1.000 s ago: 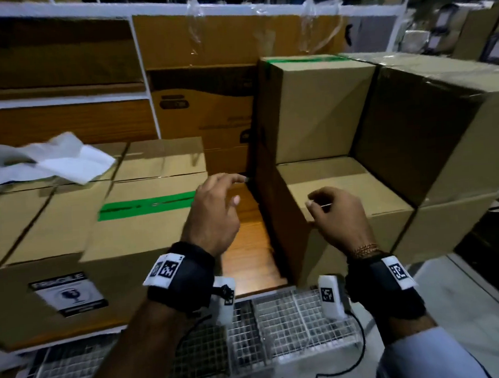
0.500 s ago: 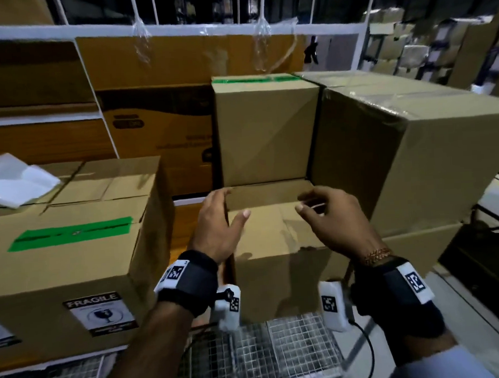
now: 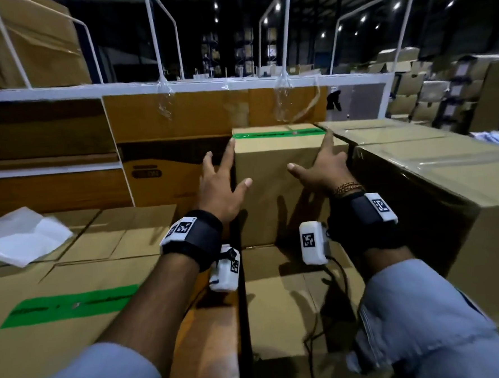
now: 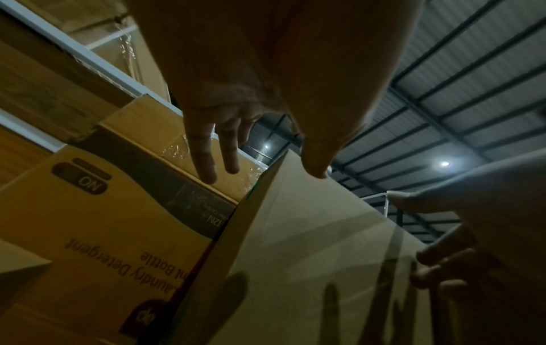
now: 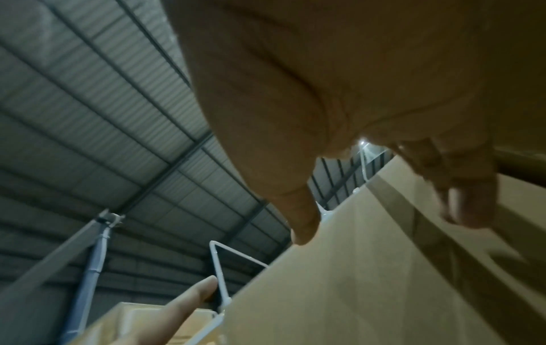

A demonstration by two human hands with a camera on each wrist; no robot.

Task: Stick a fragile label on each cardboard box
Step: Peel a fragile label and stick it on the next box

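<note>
Nearest, below both wrists, lies a flat brown carton with a green tape strip (image 3: 71,305); its print is too blurred to read. Just ahead, the left hand (image 3: 217,188) and right hand (image 3: 323,169) reach with fingers spread and straight, holding nothing, toward either side of the upright plain brown cardboard box topped with green tape (image 3: 272,193), which shows no fragile label on its near face. No label sticker is visible. Stacked high, that box could tip or slide if pulled unevenly. Beyond the left fingers (image 4: 203,161), a yellow-brown printed carton (image 4: 97,233) reads "Laundry Detergent", "Bottle", "NO".
</note>
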